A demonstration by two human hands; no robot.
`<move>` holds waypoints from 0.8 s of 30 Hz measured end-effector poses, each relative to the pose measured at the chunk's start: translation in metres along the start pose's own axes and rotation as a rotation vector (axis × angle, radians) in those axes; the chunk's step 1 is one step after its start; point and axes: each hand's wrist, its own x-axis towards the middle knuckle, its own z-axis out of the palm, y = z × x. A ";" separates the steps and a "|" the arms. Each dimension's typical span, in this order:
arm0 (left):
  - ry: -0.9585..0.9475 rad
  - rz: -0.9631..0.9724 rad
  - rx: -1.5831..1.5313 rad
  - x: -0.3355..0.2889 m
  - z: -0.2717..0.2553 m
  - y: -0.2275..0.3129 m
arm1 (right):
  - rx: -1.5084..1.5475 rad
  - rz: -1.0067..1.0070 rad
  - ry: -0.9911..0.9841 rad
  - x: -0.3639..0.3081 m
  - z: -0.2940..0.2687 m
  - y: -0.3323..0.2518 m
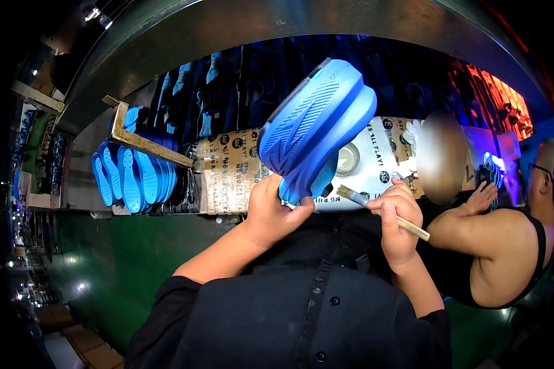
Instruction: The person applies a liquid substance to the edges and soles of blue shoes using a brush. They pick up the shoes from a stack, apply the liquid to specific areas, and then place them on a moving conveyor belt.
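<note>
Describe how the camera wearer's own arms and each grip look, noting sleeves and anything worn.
The left sleeve and right sleeve are black and plain, leaving the forearms bare. The left grip and right grip are ungloved; no ring, watch or bracelet shows. No cables or markings are visible.

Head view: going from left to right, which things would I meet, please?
Row of blue soles, held blue sole, the person's right hand, the co-worker's hand.
</note>
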 end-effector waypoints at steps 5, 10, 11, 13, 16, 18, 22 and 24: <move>-0.004 0.060 0.021 -0.001 0.001 -0.006 | 0.030 -0.052 -0.059 0.005 0.007 -0.007; 0.032 0.098 -0.013 0.009 0.000 0.003 | 0.056 0.000 0.031 -0.001 0.003 -0.004; 0.031 0.104 -0.013 0.009 -0.003 0.003 | 0.055 -0.003 0.037 -0.004 0.002 -0.002; -0.018 -0.003 -0.052 0.015 -0.005 0.008 | 0.197 0.141 0.167 -0.008 -0.005 0.005; -0.028 -0.372 -0.257 0.034 -0.020 0.024 | 0.215 0.279 0.274 -0.024 -0.014 0.026; -0.054 -0.487 -0.435 0.054 -0.034 0.035 | 0.228 0.374 0.313 -0.031 -0.021 0.034; -0.546 -0.638 -0.832 0.090 -0.047 0.056 | 0.265 0.374 0.318 -0.034 -0.033 0.035; -0.892 -0.701 -0.907 0.109 -0.026 0.067 | 0.270 0.415 0.321 -0.046 -0.043 0.044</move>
